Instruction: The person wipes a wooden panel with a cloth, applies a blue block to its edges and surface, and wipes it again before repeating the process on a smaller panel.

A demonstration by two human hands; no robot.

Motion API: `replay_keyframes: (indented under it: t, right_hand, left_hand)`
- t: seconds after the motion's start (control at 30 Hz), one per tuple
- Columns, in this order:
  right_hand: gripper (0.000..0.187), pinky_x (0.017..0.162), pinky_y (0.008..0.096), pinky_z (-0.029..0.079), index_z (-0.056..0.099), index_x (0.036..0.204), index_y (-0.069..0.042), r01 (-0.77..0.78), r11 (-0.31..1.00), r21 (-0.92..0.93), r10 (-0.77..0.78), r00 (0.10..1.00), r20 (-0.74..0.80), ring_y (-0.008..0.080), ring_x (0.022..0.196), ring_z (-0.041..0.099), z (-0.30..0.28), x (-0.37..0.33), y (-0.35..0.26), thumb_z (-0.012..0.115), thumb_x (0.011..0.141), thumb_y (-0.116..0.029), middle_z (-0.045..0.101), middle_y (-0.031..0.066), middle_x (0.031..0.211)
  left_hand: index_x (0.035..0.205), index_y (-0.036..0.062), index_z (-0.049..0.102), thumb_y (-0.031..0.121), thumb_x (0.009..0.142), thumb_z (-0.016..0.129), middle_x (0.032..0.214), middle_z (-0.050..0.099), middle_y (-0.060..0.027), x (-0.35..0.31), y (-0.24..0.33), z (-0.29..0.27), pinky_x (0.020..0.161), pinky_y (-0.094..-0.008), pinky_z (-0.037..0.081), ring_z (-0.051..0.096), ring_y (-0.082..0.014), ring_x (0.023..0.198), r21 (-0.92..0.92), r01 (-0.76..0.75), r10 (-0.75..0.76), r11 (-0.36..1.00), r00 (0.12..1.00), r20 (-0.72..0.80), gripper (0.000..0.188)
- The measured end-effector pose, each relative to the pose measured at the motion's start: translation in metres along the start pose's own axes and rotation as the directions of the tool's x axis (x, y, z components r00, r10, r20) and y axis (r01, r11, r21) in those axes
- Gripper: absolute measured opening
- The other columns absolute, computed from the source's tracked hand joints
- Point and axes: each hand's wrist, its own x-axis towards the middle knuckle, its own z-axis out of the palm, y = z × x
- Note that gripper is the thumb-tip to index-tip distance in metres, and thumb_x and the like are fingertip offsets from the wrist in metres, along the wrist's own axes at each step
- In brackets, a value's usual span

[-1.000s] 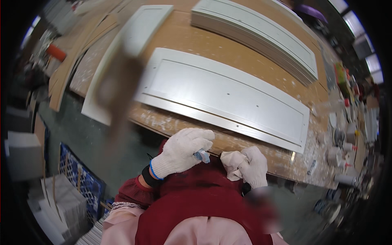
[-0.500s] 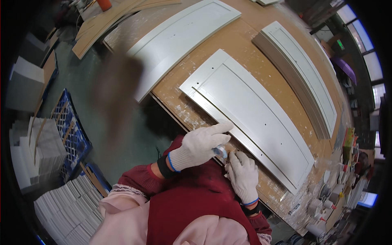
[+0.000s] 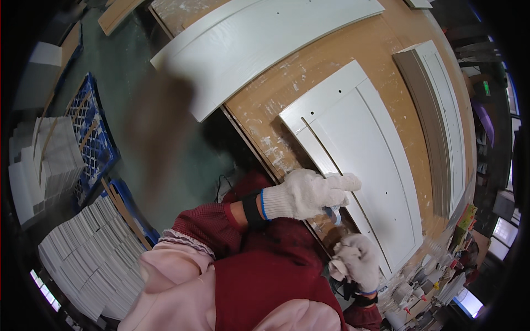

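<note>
A white curved panel with a long groove and several small dark holes lies on the table in front of me. My left hand, in a white knitted glove, reaches over its near edge. Two of its fingers stretch onto the panel, while the others close around a small blue-and-white object, mostly hidden beneath the palm. My right hand, gloved too, is curled at the table's near edge beside the panel's lower end. What its fingers hold, if anything, cannot be made out.
Another white curved panel overhangs the left edge of the brown, paint-spattered table. Stacked curved panels stand at the right. Bottles and cans crowd the lower right. Stacked white boards and a blue pallet are at left.
My view has shifted, so the panels sit differently in it. My left hand has advanced farther onto the near panel. My right hand has drawn toward its lower end, with fingers more curled.
</note>
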Motion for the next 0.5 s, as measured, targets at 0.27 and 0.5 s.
replay_keyframes:
  t: [0.27, 0.5]
  right_hand:
    - [0.020, 0.062, 0.0343, 0.049, 0.065, 0.083, -0.007, 0.482, 0.595, -0.644, -0.578, 0.813, 0.075, 0.0241, 0.070, 0.063, -0.029, 0.025, -0.129, 0.076, 0.071, -0.019, 0.064, 0.0083, 0.077]
    - [0.024, 0.070, 0.0386, 0.050, 0.063, 0.099, -0.009, 0.661, 0.365, -0.655, -0.629, 0.694, 0.350, 0.0317, 0.078, 0.061, 0.035, 0.116, -0.200, 0.067, 0.078, -0.020, 0.059, 0.0120, 0.085]
  left_hand:
    - [0.099, 0.0117, 0.067, 0.022, 0.086, 0.064, 0.122, 0.064, -0.0069, -0.001, -0.005, 0.000, 0.055, -0.0332, 0.055, 0.069, -0.0235, 0.075, -0.007, -0.083, 0.083, 0.997, 0.997, 0.007, 0.017]
    - [0.086, 0.0203, 0.068, 0.030, 0.084, 0.063, 0.084, 0.065, -0.0004, -0.001, -0.003, 0.005, 0.055, -0.0338, 0.053, 0.065, -0.0219, 0.066, 0.123, -0.044, 0.050, 0.991, 0.998, -0.040, 0.012]
